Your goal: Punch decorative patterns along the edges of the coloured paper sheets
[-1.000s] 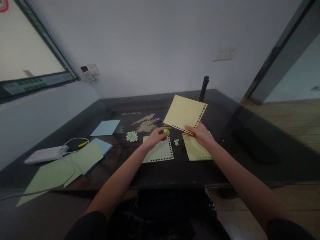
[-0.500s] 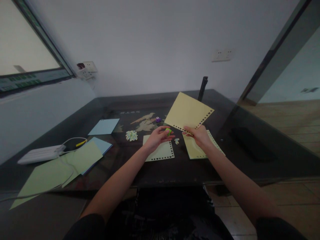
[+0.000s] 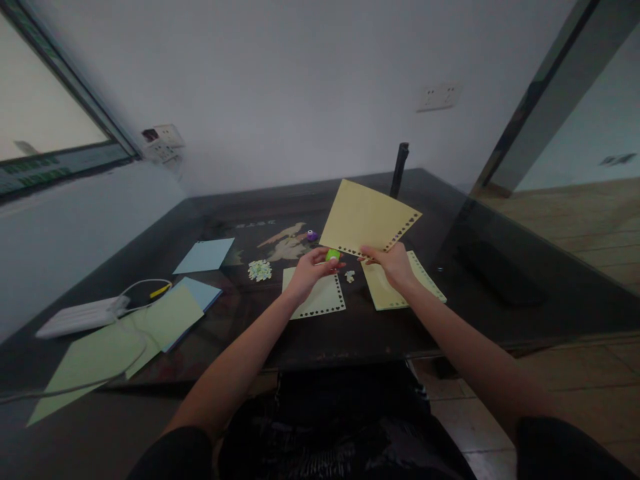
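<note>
My right hand (image 3: 389, 262) pinches the lower edge of a pale yellow paper sheet (image 3: 364, 216) with heart-shaped holes punched along two edges, held tilted above the dark glass table (image 3: 500, 307). My left hand (image 3: 309, 269) grips a small green punch (image 3: 333, 255) right at that sheet's lower left edge. Under my hands lie two more punched sheets, a light green one (image 3: 316, 297) and a yellow one (image 3: 400, 287). A few paper bits (image 3: 349, 276) lie between them.
A pile of punched-out scraps (image 3: 260, 270) and a purple punch (image 3: 312, 235) sit beyond my left hand. Blue sheets (image 3: 205, 255) and green sheets (image 3: 125, 337) lie at the left, with a white power strip (image 3: 80, 317) and its cable. A dark post (image 3: 399, 170) stands at the table's far edge.
My left hand has lifted the green punch off the table up to the held sheet's lower edge. The right hand has turned the sheet a little.
</note>
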Action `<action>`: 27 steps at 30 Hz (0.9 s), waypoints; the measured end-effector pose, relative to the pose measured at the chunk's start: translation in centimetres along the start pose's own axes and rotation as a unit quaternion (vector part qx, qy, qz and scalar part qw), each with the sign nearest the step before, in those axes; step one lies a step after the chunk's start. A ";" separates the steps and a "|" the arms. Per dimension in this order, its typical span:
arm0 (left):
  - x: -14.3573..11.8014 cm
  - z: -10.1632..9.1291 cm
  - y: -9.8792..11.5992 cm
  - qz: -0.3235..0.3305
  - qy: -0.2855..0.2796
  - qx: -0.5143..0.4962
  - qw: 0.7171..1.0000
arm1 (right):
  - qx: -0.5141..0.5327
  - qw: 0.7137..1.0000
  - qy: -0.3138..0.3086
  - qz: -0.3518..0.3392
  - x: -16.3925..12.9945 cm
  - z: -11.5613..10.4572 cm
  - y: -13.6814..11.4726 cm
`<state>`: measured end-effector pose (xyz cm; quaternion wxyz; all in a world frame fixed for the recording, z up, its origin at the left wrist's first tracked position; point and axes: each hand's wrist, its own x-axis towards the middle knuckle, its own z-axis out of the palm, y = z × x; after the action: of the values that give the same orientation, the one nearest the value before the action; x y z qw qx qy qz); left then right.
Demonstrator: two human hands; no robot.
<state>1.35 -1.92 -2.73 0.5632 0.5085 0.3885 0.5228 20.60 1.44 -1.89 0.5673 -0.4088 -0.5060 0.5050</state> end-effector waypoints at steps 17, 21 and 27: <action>-0.2 0.4 0.5 -0.014 0.001 -0.022 1.000 | -0.014 1.000 -0.001 0.012 -0.3 0.2 -0.4; -0.2 0.4 0.6 -0.013 -0.003 -0.016 1.000 | -0.019 1.000 -0.002 0.010 -0.2 0.1 -0.4; -0.2 0.3 0.6 -0.016 0.008 0.002 1.000 | -0.019 1.000 -0.001 0.001 -0.3 0.2 -0.5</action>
<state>1.49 -2.21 -2.15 0.5672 0.4990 0.4026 0.5169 20.52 1.09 -1.47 0.5583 -0.4196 -0.5153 0.4967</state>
